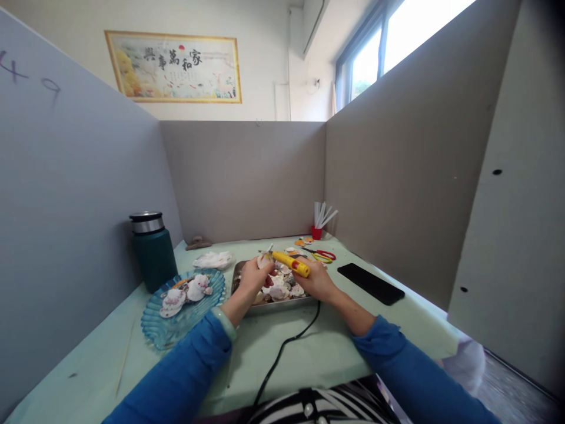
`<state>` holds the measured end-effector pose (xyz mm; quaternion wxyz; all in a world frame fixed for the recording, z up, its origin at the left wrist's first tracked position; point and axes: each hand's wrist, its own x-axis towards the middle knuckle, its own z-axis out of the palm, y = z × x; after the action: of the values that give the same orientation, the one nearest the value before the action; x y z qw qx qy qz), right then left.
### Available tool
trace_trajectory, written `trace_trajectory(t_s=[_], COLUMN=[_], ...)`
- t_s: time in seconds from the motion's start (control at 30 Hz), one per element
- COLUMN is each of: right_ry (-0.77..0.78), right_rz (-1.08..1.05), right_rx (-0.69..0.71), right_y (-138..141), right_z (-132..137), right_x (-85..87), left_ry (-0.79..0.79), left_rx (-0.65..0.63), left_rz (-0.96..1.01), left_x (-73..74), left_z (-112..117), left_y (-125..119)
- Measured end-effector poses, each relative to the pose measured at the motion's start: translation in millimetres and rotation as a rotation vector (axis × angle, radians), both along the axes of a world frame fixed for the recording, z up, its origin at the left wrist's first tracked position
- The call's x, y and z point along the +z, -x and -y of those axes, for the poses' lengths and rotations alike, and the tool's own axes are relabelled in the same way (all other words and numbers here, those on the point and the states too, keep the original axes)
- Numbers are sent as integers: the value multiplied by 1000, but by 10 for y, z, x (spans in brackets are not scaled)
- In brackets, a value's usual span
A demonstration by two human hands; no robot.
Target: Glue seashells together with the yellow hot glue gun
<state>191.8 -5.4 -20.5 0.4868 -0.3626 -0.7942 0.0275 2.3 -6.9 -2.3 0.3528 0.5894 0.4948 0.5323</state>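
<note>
My right hand (pixel 316 280) is closed round a yellow corded tool (pixel 289 262) whose tip points left. That tip meets a pale seashell (pixel 263 260) pinched in my left hand (pixel 252 275). Both hands hover over a metal tray (pixel 282 303) heaped with several shells. The tool's black cord (pixel 282 351) trails toward me across the green tabletop.
A blue glass plate (pixel 174 325) with shells lies at left, a dark green flask (pixel 153 249) behind it. Red-handled scissors (pixel 323 255), a red cup of white sticks (pixel 318 222) and a black phone (pixel 371 283) sit at right. Grey partitions wall three sides.
</note>
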Motion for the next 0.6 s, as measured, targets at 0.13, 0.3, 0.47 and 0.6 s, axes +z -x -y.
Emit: trace_trajectory(t_s=[0.13,0.3,0.47,0.6], right_ry=[-10,-2,10,7], right_rz=[11,18,13,9], right_rx=[32,53,55,63], right_y=[0,0,1,0], right_z=[-5,-9,0,2], right_x=[-6,-16,-3,0], left_ry=[-4,-21,-29,-26], left_rx=[-1,5,21,31], left_rz=[11,-4,-4,-2], left_x=[0,-7,-6,4], left_z=[1,-6,-7,6], left_y=[8,12,13,15])
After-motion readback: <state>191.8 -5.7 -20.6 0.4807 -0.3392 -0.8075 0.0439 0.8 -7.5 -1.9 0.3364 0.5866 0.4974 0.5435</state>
